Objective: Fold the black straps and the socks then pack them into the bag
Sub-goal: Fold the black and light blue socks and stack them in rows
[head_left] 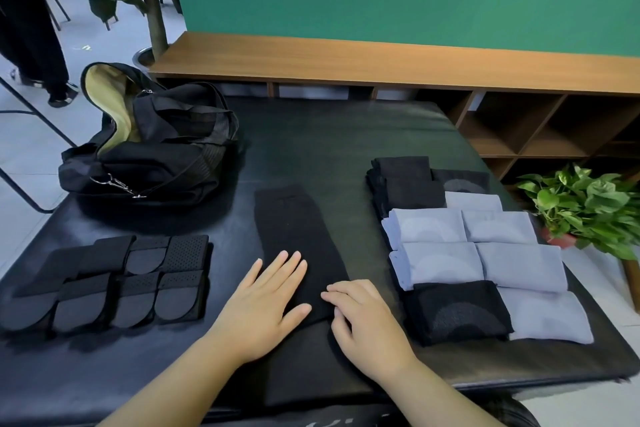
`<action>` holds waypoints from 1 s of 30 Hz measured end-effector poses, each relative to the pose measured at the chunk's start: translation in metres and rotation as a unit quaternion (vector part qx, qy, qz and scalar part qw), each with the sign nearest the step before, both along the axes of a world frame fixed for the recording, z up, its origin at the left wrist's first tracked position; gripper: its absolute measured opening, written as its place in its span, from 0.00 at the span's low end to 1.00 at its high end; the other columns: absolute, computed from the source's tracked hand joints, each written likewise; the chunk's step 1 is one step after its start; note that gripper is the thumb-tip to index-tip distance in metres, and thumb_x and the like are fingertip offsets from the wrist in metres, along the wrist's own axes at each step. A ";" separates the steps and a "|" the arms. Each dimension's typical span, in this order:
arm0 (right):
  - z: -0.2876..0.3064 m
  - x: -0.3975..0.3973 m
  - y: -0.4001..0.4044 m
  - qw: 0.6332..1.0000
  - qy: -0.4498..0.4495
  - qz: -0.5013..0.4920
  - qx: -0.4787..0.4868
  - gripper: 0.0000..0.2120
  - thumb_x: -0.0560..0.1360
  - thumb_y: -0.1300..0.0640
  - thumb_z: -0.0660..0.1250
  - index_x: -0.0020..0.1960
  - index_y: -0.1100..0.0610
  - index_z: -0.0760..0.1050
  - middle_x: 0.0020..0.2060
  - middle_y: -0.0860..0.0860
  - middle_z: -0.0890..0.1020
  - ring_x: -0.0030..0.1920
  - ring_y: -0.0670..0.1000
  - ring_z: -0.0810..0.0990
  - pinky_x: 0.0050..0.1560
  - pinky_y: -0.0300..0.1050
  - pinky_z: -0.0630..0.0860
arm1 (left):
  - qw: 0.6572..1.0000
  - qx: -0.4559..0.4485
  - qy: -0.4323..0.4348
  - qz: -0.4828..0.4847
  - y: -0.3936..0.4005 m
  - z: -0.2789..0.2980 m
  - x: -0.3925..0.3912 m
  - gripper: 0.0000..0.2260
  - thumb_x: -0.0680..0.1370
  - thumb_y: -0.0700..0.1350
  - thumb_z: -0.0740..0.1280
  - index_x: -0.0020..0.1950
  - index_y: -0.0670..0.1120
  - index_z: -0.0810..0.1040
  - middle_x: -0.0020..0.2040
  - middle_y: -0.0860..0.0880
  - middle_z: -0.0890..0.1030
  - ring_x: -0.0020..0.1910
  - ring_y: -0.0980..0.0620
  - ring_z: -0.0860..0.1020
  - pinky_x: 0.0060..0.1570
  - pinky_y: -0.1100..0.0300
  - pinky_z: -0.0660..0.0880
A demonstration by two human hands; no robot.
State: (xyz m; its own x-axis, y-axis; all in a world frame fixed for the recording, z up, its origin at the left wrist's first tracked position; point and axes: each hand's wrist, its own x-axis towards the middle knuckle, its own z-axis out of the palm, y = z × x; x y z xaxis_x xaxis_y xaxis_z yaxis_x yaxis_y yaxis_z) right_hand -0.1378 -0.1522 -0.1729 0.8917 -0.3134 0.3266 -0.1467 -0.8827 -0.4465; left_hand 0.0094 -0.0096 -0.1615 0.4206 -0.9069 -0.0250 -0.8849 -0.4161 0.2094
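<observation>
Black sock (298, 246), tabletop centre, near edge: pinned flat by left hand (266, 302); edge pinched by right hand (367, 319), apparently for folding.

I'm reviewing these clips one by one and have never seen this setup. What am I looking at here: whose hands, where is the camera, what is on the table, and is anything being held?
There is no machine here. A person wears one wide-angle camera on the head, so you look down over their own two bare arms.

The left hand lies flat, fingers straight, on a long black sock spread out on the dark table. The right hand rests at the sock's right edge with fingers curled; whether it pinches the fabric I cannot tell.

To the left lie folded black straps in rows. To the right lie folded socks, some black, some pale blue. At the far left stands an open black bag with a yellowish lining. Nothing is lifted off the table.
</observation>
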 end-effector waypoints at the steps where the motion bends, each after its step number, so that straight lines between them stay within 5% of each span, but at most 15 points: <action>1: 0.000 0.000 0.000 1.000 0.001 -0.002 0.001 0.17 0.73 0.57 0.57 0.55 0.54 0.80 0.53 0.42 0.79 0.56 0.42 0.72 0.59 0.31 0.67 | 1.000 0.005 -0.016 -0.007 0.007 -0.001 -0.002 0.34 0.77 0.68 0.37 0.77 0.50 0.53 0.77 0.54 0.53 0.76 0.55 0.48 0.71 0.57 0.45; 4: 0.000 0.000 0.001 1.000 0.005 -0.007 0.007 0.17 0.73 0.57 0.56 0.55 0.54 0.80 0.53 0.43 0.78 0.56 0.43 0.71 0.58 0.32 0.68 | 0.999 0.003 -0.028 -0.037 0.020 -0.006 -0.006 0.30 0.79 0.67 0.46 0.74 0.51 0.63 0.74 0.54 0.62 0.74 0.56 0.56 0.68 0.57 0.53; 9: 0.002 -0.006 0.001 0.999 0.019 0.003 0.047 0.20 0.72 0.58 0.53 0.57 0.55 0.79 0.54 0.43 0.78 0.58 0.40 0.69 0.61 0.30 0.64 | 0.993 -0.098 0.050 -0.039 0.026 -0.005 -0.006 0.28 0.80 0.64 0.47 0.65 0.50 0.76 0.68 0.55 0.72 0.71 0.59 0.60 0.71 0.65 0.48; 14: 0.004 -0.017 0.004 0.996 0.041 0.032 0.070 0.27 0.67 0.62 0.52 0.63 0.53 0.74 0.61 0.40 0.72 0.65 0.34 0.61 0.66 0.28 0.59 | 0.978 -0.195 0.076 -0.004 0.028 -0.011 -0.008 0.20 0.75 0.58 0.58 0.59 0.50 0.81 0.63 0.58 0.76 0.68 0.65 0.61 0.70 0.72 0.46; 18: -0.002 -0.013 0.000 0.998 0.034 0.007 0.043 0.22 0.72 0.57 0.55 0.64 0.49 0.73 0.65 0.38 0.71 0.70 0.38 0.61 0.70 0.34 0.57 | 0.957 -0.252 0.136 0.053 0.030 -0.009 -0.008 0.21 0.74 0.60 0.58 0.59 0.54 0.80 0.59 0.67 0.73 0.67 0.70 0.63 0.67 0.76 0.53; 21: -0.004 -0.009 -0.003 0.999 0.013 -0.005 0.046 0.15 0.73 0.54 0.61 0.57 0.49 0.77 0.59 0.40 0.77 0.63 0.37 0.67 0.65 0.37 0.65 | 0.949 -0.233 0.190 0.092 0.034 -0.002 -0.011 0.15 0.75 0.60 0.65 0.62 0.62 0.74 0.59 0.72 0.68 0.67 0.72 0.61 0.64 0.78 0.55; 24: 0.002 -0.005 -0.003 0.996 0.000 -0.035 0.082 0.15 0.75 0.48 0.58 0.55 0.51 0.78 0.55 0.42 0.79 0.58 0.35 0.69 0.62 0.28 0.62 | 0.942 -0.203 0.246 0.104 0.038 0.006 -0.014 0.28 0.68 0.68 0.65 0.66 0.70 0.62 0.61 0.72 0.70 0.64 0.74 0.63 0.61 0.76 0.60; 27: 0.006 0.000 -0.002 0.994 0.016 -0.062 0.086 0.15 0.77 0.50 0.60 0.58 0.54 0.78 0.56 0.43 0.78 0.59 0.40 0.69 0.61 0.26 0.59 | 0.940 -0.190 0.253 0.131 0.033 0.012 -0.016 0.35 0.69 0.59 0.72 0.69 0.68 0.55 0.57 0.73 0.71 0.61 0.75 0.64 0.55 0.80 0.61; 30: 0.010 0.007 -0.003 0.989 0.057 -0.082 0.105 0.10 0.80 0.51 0.59 0.55 0.54 0.75 0.50 0.45 0.77 0.53 0.44 0.70 0.52 0.32 0.63 | 0.931 -0.217 0.239 0.171 0.027 0.009 -0.013 0.32 0.73 0.53 0.71 0.72 0.62 0.58 0.55 0.69 0.73 0.60 0.69 0.67 0.56 0.75 0.63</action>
State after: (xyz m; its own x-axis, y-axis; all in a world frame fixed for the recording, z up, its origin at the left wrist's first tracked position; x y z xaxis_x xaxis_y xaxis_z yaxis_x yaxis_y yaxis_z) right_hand -0.1309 -0.1552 -0.1626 0.8500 -0.5080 0.1391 -0.3407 -0.7317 -0.5904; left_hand -0.0040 0.0174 -0.1521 0.7217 -0.6902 0.0532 -0.4782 -0.4415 0.7592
